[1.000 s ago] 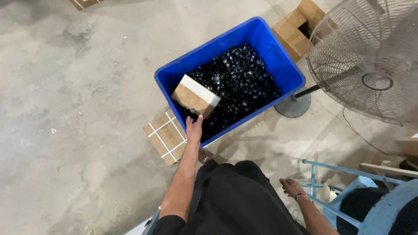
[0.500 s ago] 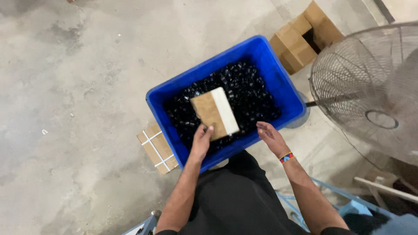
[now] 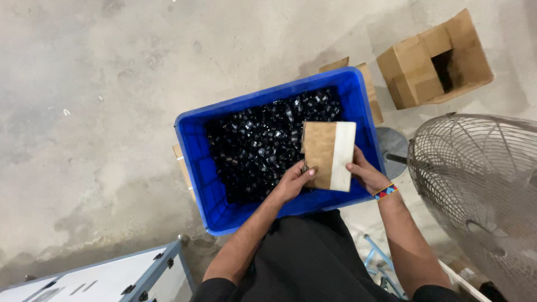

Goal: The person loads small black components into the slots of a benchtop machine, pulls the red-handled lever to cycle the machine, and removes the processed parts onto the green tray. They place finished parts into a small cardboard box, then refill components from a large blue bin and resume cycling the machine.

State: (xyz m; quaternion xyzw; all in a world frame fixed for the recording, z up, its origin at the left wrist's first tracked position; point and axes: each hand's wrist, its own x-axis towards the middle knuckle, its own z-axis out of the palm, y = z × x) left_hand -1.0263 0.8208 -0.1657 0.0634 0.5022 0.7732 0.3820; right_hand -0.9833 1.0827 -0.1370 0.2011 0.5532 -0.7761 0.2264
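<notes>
Far left, bare grey concrete floor (image 3: 84, 112), stained and scuffed; at 7 o'clock, corner of a white panel with a blue-grey frame (image 3: 112, 277). Just left of centre, a blue plastic bin (image 3: 193, 168) set at a slant on the floor, its inside heaped with small black shiny parts (image 3: 251, 145) toward the 12 o'clock end. A sliver of cardboard (image 3: 179, 159) peeking out from under the bin's left wall at 9 o'clock. Left hand (image 3: 291, 182) reaching up from 6 o'clock over the bin's near rim, fingers curled around the lower left edge of a small flat box (image 3: 327, 154), thumb on its face. The box brown with a white band along its right side, held upright and a little tilted above the black parts, inside the bin's right half. Right hand (image 3: 363, 173) gripping the box's lower right corner at 4 o'clock from it, fingers closed against the white band, a coloured beaded bracelet (image 3: 386, 192) on the wrist. Black clothing below, at 6 o'clock. Behind the bin's far right corner, at 1 o'clock, a flattened cardboard piece (image 3: 369, 89) touching the rim; beyond it an open cardboard carton (image 3: 430, 61) lying on its side, apart from the bin. Far right, at 3 to 5 o'clock, the wire cage of a floor fan (image 3: 481, 190), its round base (image 3: 391, 148) just beside the bin's right wall.
</notes>
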